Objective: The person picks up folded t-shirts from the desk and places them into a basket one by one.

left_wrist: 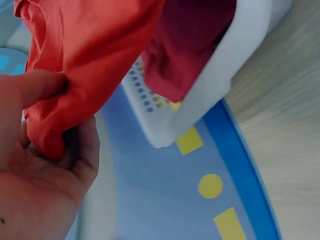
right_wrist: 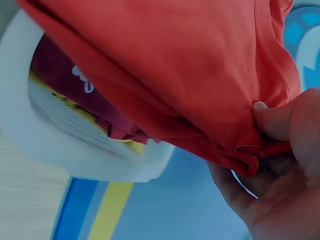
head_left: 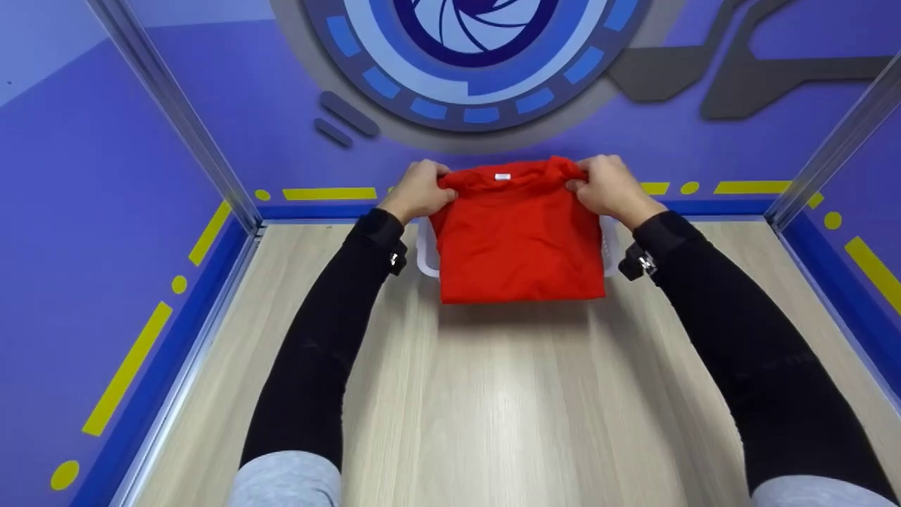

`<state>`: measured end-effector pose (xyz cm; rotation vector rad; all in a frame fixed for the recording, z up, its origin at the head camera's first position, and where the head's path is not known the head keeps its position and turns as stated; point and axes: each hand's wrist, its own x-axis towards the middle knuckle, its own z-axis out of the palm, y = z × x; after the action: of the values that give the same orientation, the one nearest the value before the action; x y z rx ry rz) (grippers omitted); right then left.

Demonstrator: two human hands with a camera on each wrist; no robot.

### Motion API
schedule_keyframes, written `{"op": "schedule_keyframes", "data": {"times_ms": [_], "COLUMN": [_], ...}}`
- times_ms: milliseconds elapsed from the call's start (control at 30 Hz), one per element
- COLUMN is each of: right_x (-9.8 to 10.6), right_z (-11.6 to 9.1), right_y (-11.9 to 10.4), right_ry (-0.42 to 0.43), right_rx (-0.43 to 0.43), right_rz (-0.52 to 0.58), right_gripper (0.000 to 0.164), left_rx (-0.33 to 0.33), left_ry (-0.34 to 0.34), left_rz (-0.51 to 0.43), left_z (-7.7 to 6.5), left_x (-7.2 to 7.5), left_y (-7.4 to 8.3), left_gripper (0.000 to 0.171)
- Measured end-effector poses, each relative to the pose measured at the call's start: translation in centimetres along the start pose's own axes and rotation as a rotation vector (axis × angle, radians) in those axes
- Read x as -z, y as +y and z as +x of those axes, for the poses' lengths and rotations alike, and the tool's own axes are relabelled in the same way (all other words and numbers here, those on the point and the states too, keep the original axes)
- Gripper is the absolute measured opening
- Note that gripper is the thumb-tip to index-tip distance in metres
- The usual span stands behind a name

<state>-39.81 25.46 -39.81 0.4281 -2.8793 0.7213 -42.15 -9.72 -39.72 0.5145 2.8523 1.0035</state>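
Note:
A folded red T-shirt [head_left: 521, 246] with a small white label at its collar hangs over a white plastic basket [head_left: 426, 250]. My left hand [head_left: 420, 189] pinches its left shoulder corner between thumb and fingers. At the opposite shoulder my right hand [head_left: 607, 186] grips the cloth the same way. Under the shirt, the right wrist view shows a dark maroon garment [right_wrist: 65, 75] with a white print inside the basket, and a yellow cloth edge [right_wrist: 134, 146] below it. The maroon cloth [left_wrist: 185, 55] also shows through the basket's opening in the left wrist view.
The basket stands at the back of a light wood tabletop [head_left: 500, 408], close to the blue back wall [head_left: 232, 105]. Blue side panels with yellow marks [head_left: 130, 370] and metal corner posts [head_left: 176, 113] border the table left and right.

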Motion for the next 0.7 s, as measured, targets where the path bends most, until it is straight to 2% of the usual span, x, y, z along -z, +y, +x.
{"op": "schedule_keyframes", "data": {"times_ms": [167, 367, 567, 700], "right_x": [-1.6, -2.9, -4.2, -4.5], "right_z": [1.2, 1.7, 1.8, 1.8], "right_y": [0.7, 1.4, 2.4, 2.7], "right_ry": [-0.058, -0.096, -0.107, -0.101], "right_rx": [-0.042, -0.088, -0.077, -0.078], "right_rz": [-0.013, -0.045, -0.039, -0.022], "right_gripper": [0.021, 0.019, 0.018, 0.019], "left_rx": [0.054, 0.116, 0.133, 0.144], "left_ry": [-0.029, -0.028, -0.023, -0.01], "left_rz": [0.04, 0.071, 0.11, 0.102], "left_z": [1.3, 2.0, 2.3, 2.5], "left_x": [-1.4, -3.0, -4.5, -4.6], "left_y": [-0.5, -0.8, -1.1, -1.1], "left_gripper": [0.028, 0.042, 0.038, 0.042]}}
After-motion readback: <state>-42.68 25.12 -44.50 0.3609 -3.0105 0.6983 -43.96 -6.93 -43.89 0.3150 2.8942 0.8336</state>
